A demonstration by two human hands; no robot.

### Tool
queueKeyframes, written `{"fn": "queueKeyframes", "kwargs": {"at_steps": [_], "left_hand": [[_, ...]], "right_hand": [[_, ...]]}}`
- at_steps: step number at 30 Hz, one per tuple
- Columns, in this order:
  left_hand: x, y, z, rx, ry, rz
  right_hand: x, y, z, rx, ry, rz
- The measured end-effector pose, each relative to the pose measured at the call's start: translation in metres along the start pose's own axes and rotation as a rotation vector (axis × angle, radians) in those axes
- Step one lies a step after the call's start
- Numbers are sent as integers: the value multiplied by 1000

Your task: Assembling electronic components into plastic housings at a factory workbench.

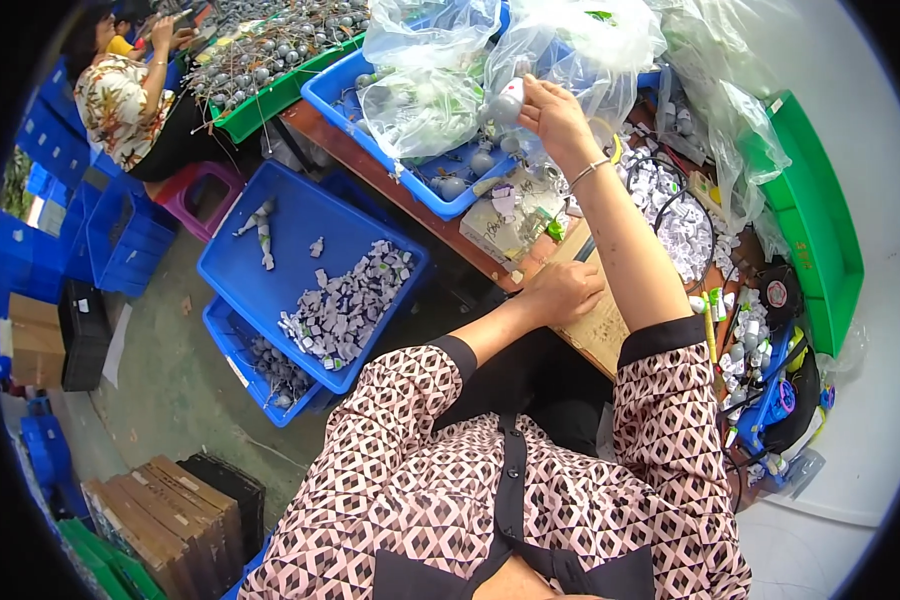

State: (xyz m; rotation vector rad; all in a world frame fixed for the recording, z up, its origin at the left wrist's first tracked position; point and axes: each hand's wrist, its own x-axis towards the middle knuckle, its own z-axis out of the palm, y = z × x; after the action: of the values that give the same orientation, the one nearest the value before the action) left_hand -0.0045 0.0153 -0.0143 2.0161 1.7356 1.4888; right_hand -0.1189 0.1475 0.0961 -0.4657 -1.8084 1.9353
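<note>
Site: a workshop, apparently for light assembly by hand. Evidence: workbench (pixel 592 337) right of centre, littered with small white parts (pixel 682 245); green tray (pixel 242 122) heaped with grey balls (pixel 262 75), upper left; blue tray (pixel 300 270) left of centre, set over another blue bin (pixel 232 345), holding many more white parts; blue crates (pixel 125 240) along the left edge; brown cartons (pixel 155 515), lower left; a co-worker (pixel 115 110) beside a pink stool (pixel 208 205), upper left.

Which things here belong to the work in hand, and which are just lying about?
Seemingly in use:
grayish round piece in the right hand;
blue bin of similar pieces;
wooden board by the left hand.

Apparently lying about:
green tray, far right;
brown cardboard, lower left.
</note>
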Motion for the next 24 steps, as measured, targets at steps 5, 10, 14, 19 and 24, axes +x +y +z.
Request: {"fn": "queueKeyframes", "kwargs": {"at_steps": [5, 10, 14, 19, 24], "left_hand": [[0, 4, -4, 2, -22, -17], [1, -5, 1, -45, -51, -8], [8, -9, -7, -59, -121, -168], [18, -2, -30, -893, 97, -514], [27, 13, -28, -1007, -19, -408]], "right_hand": [[-13, -6, 1, 135, -68, 285], [-68, -29, -17, 228, -236, 129], [-130, -42, -51, 221, -239, 46], [-190, -32, -94, 115, -16, 19], [-216, -5, -104, -207, 131, -142]]}}
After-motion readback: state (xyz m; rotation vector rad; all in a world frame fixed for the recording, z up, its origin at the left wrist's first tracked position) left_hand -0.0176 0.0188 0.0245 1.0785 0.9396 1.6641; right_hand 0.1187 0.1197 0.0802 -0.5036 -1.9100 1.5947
